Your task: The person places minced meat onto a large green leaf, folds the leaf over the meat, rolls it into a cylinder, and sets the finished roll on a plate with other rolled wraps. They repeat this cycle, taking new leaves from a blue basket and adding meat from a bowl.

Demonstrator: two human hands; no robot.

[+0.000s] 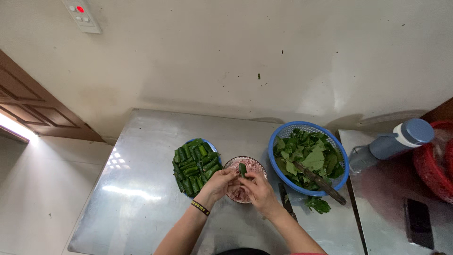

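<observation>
Both my hands meet over a small bowl of pink minced meat (249,166) on a steel table (141,189). My left hand (218,184) and my right hand (257,190) pinch a small green leaf roll (242,169) between their fingertips, just above the meat. My left wrist wears a dark band. Left of the bowl, a blue plate (212,147) is heaped with several finished green leaf rolls (195,165). A blue plastic basket (280,166) of loose green leaves sits to the right of the bowl.
A dark-handled knife (321,182) leans out of the basket, with a stray leaf (317,204) below it. Farther right are a blue-capped bottle (394,141), a red basket (432,165) and a dark phone (418,223). A wall rises behind the table.
</observation>
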